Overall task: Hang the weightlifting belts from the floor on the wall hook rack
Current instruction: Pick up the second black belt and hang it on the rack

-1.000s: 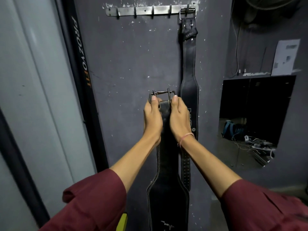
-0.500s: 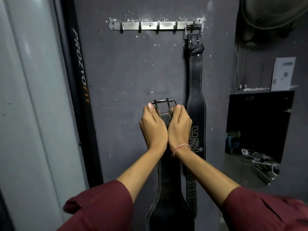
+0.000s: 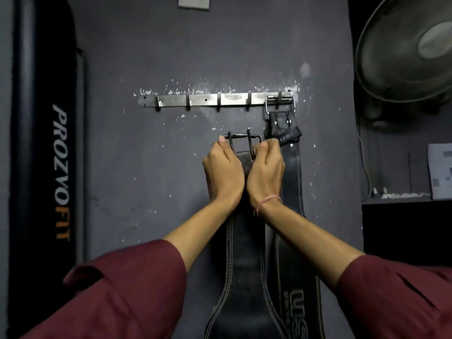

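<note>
A steel hook rack (image 3: 215, 100) is screwed to the dark wall. One black belt with USI lettering (image 3: 292, 172) hangs by its buckle from the rightmost hook. I hold a second black stitched belt (image 3: 244, 265) upright by its top end. My left hand (image 3: 223, 172) and my right hand (image 3: 265, 172) grip it side by side just under its dark two-pronged buckle (image 3: 241, 139). The buckle is a short way below the rack, under the second hook from the right. The belt's lower end runs out of view.
A tall black pad with PROZVOFIT lettering (image 3: 61, 167) stands against the wall at the left. A wall fan (image 3: 411, 50) juts out at the upper right, above a dark shelf ledge (image 3: 403, 196) with papers. A switch plate (image 3: 193, 1) sits above the rack.
Both hands have lifted the held belt's buckle upward, much closer to the rack. The view has tilted up, so the rack now sits lower in the frame.
</note>
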A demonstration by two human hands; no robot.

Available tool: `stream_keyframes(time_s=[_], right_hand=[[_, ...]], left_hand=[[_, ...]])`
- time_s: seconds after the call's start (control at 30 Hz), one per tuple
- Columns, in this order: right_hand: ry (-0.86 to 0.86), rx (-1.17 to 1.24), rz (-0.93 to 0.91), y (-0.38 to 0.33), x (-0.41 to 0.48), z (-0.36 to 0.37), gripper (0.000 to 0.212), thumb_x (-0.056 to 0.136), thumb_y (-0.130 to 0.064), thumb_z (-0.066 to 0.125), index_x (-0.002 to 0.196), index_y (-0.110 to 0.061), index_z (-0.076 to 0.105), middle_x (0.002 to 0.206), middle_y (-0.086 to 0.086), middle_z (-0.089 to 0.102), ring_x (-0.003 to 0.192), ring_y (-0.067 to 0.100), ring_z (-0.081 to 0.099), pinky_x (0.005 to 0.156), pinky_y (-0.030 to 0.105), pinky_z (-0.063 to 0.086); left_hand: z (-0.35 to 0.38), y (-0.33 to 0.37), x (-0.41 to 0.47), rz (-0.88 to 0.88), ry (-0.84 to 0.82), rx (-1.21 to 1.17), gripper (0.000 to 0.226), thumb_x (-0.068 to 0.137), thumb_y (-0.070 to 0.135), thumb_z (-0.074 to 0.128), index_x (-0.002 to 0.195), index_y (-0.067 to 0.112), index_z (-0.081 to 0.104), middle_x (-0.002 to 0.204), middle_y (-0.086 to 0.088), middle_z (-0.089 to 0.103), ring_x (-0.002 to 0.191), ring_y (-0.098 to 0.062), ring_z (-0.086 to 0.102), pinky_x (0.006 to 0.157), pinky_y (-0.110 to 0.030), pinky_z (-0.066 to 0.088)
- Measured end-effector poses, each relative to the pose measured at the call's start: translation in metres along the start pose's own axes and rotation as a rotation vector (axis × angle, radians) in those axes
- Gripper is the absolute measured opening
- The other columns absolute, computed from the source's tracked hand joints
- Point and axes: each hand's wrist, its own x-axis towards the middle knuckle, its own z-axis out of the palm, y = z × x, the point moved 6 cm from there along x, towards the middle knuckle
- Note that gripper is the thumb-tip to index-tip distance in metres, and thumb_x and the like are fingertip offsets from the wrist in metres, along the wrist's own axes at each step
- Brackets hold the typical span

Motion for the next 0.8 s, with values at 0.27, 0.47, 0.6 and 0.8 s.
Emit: stream_keyframes(time_s=[0.27, 0.47, 0.6, 0.8], right_hand=[[0.051, -0.012, 0.011, 0.027, 0.135, 0.046, 0.029, 0.102, -0.016, 0.037, 0.090, 0.001, 0.058, 0.085, 0.018, 0.061, 0.078, 0.025, 0.047, 0.066, 0.031, 0.024], [0.048, -0.092, 0.041, 0.046, 0.181, 0.059, 0.036, 0.102, -0.017, 0.034, 0.102, 0.009, 0.059, 0.109, 0.025, 0.062, 0.083, 0.025, 0.043, 0.062, 0.025, 0.020], [0.021, -0.127, 0.075, 0.054, 0.192, 0.065, 0.036, 0.102, -0.016, 0.037, 0.106, 0.010, 0.061, 0.113, 0.027, 0.063, 0.093, 0.033, 0.054, 0.061, 0.025, 0.021], [0.007, -0.260, 0.000, 0.059, 0.177, 0.064, 0.039, 0.103, -0.020, 0.037, 0.103, 0.007, 0.065, 0.107, 0.026, 0.066, 0.095, 0.037, 0.062, 0.059, 0.024, 0.019]], left_hand=[[0.092, 0.009, 0.113, 0.041, 0.025, 0.049, 0.050, 0.107, 0.025, 0.028, 0.086, -0.007, 0.060, 0.097, -0.028, 0.067, 0.093, -0.041, 0.059, 0.065, -0.031, 0.025], [0.129, 0.010, 0.147, -0.030, -0.051, 0.159, 0.048, 0.107, 0.025, 0.027, 0.113, -0.008, 0.061, 0.124, -0.029, 0.060, 0.115, -0.040, 0.054, 0.084, -0.037, 0.038], [0.135, 0.008, 0.152, -0.108, -0.082, 0.218, 0.043, 0.107, 0.020, 0.028, 0.127, -0.004, 0.057, 0.134, -0.026, 0.056, 0.127, -0.039, 0.050, 0.098, -0.038, 0.041], [0.130, -0.003, 0.134, -0.081, -0.035, 0.283, 0.043, 0.107, 0.022, 0.029, 0.121, -0.006, 0.059, 0.128, -0.027, 0.059, 0.120, -0.041, 0.056, 0.094, -0.041, 0.045]])
